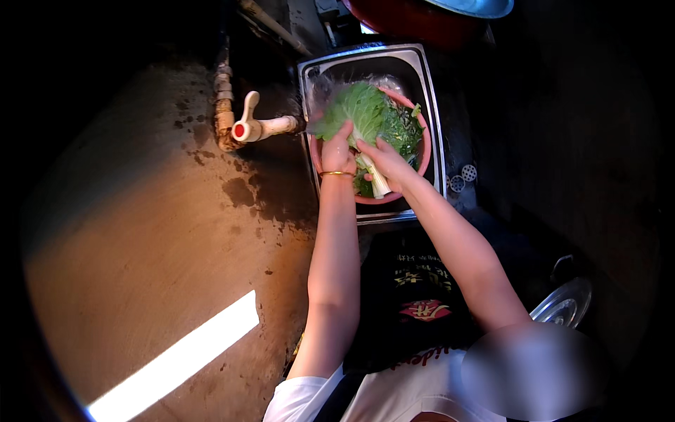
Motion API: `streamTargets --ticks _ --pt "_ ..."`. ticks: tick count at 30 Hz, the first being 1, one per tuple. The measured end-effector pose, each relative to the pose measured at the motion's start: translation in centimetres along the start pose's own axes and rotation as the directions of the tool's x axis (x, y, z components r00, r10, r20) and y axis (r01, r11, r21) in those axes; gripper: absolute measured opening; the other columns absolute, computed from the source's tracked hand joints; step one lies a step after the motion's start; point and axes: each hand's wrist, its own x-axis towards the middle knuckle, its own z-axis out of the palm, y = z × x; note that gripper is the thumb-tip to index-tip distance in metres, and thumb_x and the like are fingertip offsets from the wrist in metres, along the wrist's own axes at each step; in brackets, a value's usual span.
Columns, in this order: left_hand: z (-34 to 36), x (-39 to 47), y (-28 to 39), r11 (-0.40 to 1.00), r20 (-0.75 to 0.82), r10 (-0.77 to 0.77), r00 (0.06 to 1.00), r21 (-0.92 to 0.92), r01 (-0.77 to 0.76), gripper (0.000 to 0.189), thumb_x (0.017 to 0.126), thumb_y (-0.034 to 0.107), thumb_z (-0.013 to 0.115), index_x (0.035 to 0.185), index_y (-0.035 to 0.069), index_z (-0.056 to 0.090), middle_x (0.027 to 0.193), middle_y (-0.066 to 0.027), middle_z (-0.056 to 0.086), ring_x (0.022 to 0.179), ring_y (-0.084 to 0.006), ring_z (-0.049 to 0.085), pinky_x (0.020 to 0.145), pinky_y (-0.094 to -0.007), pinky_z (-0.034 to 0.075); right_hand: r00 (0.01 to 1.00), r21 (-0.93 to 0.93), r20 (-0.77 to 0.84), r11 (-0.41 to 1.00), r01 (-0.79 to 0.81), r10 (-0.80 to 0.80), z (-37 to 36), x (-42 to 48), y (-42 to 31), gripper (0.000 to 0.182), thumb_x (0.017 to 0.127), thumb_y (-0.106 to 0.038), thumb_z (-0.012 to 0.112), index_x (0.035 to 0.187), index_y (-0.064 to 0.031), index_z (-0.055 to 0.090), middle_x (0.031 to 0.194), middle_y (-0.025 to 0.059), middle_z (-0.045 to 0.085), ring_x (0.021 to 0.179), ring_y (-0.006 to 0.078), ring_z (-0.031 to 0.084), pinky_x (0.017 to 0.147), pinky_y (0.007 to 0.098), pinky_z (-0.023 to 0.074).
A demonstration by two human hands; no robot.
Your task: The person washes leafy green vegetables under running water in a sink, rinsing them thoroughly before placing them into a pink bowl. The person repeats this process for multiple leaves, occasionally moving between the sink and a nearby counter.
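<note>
A leafy green vegetable [364, 108] with a pale stalk lies between both my hands, its frilled leaf spread toward the tap side. My left hand [337, 152], with a gold bangle at the wrist, grips it at the base of the leaf. Around the white stalk, my right hand [387, 162] has its thumb on top. Beneath them a pink basin [426, 142] holds more dark greens [403, 132] and sits inside a stainless steel sink [430, 68]. Splashing water blurs the leaf's left edge.
On the left, a white lever tap [263, 129] with a red cap reaches over the sink rim from a stained pipe [224, 105]. A dark red tub [416, 24] stands beyond the sink. Round perforated pieces [457, 183] and a glass lid [564, 306] are on the right.
</note>
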Motion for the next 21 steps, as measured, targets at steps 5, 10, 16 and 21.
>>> streamTargets --ticks 5,10,16,21 --pt "0.5 -3.5 1.0 0.995 0.212 -0.003 0.977 0.099 -0.018 0.034 0.08 -0.002 0.057 0.113 0.004 0.049 0.092 -0.0102 0.06 0.072 -0.0203 0.061 0.047 -0.0247 0.05 0.994 0.063 -0.003 0.992 0.109 -0.109 -0.8 -2.7 1.0 0.024 0.09 -0.016 0.049 0.111 -0.0071 0.042 0.096 0.0045 0.056 0.071 0.012 0.058 0.047 0.0218 0.0423" --pt "1.5 -4.1 0.9 0.997 0.279 0.078 0.957 -0.001 -0.081 0.038 0.079 -0.004 0.056 0.115 0.003 0.046 0.1 -0.0096 0.058 0.081 -0.02 0.06 0.055 -0.0274 0.052 0.987 0.058 0.011 0.986 0.158 -0.159 -2.1 -4.8 0.9 0.024 0.091 -0.014 0.047 0.113 -0.0064 0.041 0.098 0.0061 0.058 0.072 0.012 0.058 0.049 0.0199 0.0425" --pt "3.8 -5.2 0.9 0.953 0.271 0.281 0.921 0.034 -0.301 0.034 0.082 -0.001 0.055 0.115 0.0 0.046 0.105 -0.0099 0.057 0.093 -0.0182 0.057 0.073 -0.0287 0.049 0.971 0.081 0.001 0.967 0.24 -0.24 -2.9 -5.9 -0.2 0.03 0.09 -0.015 0.05 0.118 -0.0082 0.042 0.101 0.0085 0.058 0.075 0.0139 0.058 0.054 0.0206 0.0455" --pt "1.3 -2.1 0.0 0.861 -0.032 0.224 0.974 0.475 -0.183 0.033 0.082 0.011 0.061 0.11 -0.002 0.049 0.092 -0.0062 0.057 0.081 -0.0133 0.055 0.069 -0.0245 0.048 0.96 -0.06 -0.068 0.961 0.269 -0.272 -3.0 -6.2 -1.0 0.026 0.09 -0.01 0.048 0.114 -0.004 0.043 0.105 0.0093 0.057 0.078 0.0129 0.059 0.054 0.02 0.0444"
